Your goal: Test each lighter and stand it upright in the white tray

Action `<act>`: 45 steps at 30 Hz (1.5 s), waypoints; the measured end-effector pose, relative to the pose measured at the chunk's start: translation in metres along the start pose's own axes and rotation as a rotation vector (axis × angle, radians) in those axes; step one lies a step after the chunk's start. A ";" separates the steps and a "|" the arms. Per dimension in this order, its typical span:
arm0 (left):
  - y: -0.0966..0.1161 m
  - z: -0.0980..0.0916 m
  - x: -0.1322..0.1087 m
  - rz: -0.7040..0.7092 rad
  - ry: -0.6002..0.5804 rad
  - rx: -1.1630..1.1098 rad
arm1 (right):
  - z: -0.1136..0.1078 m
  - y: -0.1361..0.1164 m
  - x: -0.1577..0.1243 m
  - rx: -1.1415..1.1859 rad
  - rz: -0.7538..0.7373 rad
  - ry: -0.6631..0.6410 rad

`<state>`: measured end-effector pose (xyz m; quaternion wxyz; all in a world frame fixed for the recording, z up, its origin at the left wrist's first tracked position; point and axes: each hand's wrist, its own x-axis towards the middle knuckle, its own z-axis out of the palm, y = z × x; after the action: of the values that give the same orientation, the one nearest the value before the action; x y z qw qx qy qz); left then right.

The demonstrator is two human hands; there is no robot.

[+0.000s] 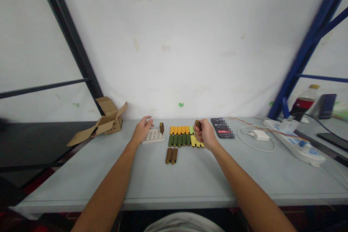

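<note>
Brown cylinder with brass-coloured end [198,124] sits clasped in the right hand [207,135]; the left hand [141,130], loosely spread, is at the white dimpled tray [153,140], where one upright brown cylinder [161,128] stands; two brown cylinders [169,155], plus orange [179,130], green [175,140] and yellow cylinders [193,140], lie outside

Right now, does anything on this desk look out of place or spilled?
Nothing looks spilled. Slightly untidy: the cardboard box at the back left, its flaps splayed in different directions, unlike the neat rows of coloured pieces.
</note>
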<state>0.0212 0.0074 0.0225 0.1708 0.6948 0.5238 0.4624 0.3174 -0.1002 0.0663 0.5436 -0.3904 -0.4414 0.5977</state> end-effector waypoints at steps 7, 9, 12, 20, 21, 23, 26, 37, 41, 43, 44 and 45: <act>0.006 0.001 -0.001 -0.008 -0.047 0.023 | 0.001 0.001 -0.003 -0.097 -0.115 0.008; 0.007 0.002 -0.002 0.001 -0.060 0.031 | 0.001 0.002 -0.004 -0.083 -0.124 -0.002; 0.008 0.002 -0.002 0.014 -0.056 0.038 | 0.003 0.003 -0.003 -0.041 -0.114 -0.012; 0.010 0.001 -0.004 0.041 -0.017 0.056 | 0.003 0.002 -0.001 0.017 -0.015 -0.085; 0.013 0.002 -0.004 0.058 0.022 0.073 | 0.003 0.002 -0.001 0.018 -0.001 -0.103; 0.021 0.004 -0.005 0.097 0.114 0.094 | 0.003 0.003 0.000 0.018 0.007 -0.130; 0.042 0.011 -0.012 0.203 0.171 0.059 | 0.006 0.008 0.002 0.015 -0.036 -0.153; 0.102 0.054 -0.048 0.361 -0.307 -0.325 | 0.020 0.043 -0.003 -0.272 -0.310 -0.280; 0.090 0.033 -0.033 0.268 -0.164 -0.276 | 0.016 0.039 -0.007 -0.531 -0.371 -0.278; 0.078 0.016 -0.023 0.215 -0.079 -0.179 | 0.014 0.035 -0.007 -0.698 -0.421 -0.260; 0.071 0.009 -0.018 0.203 -0.061 -0.107 | 0.012 0.034 -0.007 -0.774 -0.449 -0.254; 0.064 0.002 -0.015 0.200 -0.063 -0.042 | 0.012 0.033 -0.007 -0.837 -0.476 -0.255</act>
<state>0.0591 -0.0302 0.0603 0.1547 0.7539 0.4364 0.4661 0.2972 -0.1092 0.0388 0.4034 -0.3873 -0.7833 0.2716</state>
